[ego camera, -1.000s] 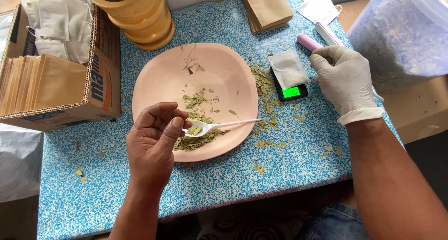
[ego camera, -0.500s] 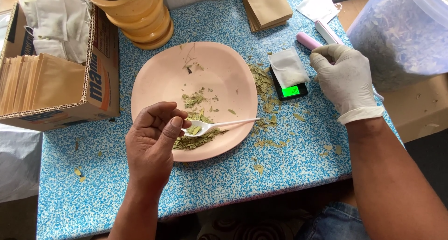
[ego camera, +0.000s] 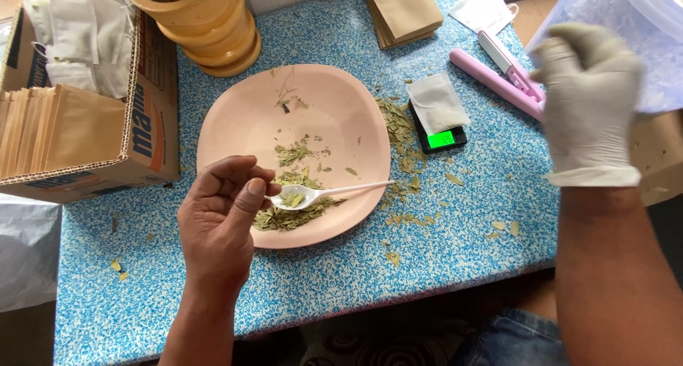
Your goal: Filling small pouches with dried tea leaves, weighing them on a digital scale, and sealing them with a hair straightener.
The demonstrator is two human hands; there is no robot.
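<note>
A white plastic spoon (ego camera: 324, 193), loaded with a few dried green leaves, is pinched in the bare left hand (ego camera: 220, 220) over the pink plate (ego camera: 235, 117), where only a small leaf heap (ego camera: 295, 213) is left. Right of the plate, 1 filled sachet (ego camera: 437, 103) rests on the lit scale (ego camera: 442, 138). The gloved right hand (ego camera: 590, 99) is raised, blurred, apparently empty. Left of the plate, a cardboard box (ego camera: 146, 131) is packed with brown envelopes (ego camera: 43, 135).

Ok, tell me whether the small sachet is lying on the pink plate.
No, the small sachet rests on the pocket scale, beside the pink plate.
</note>
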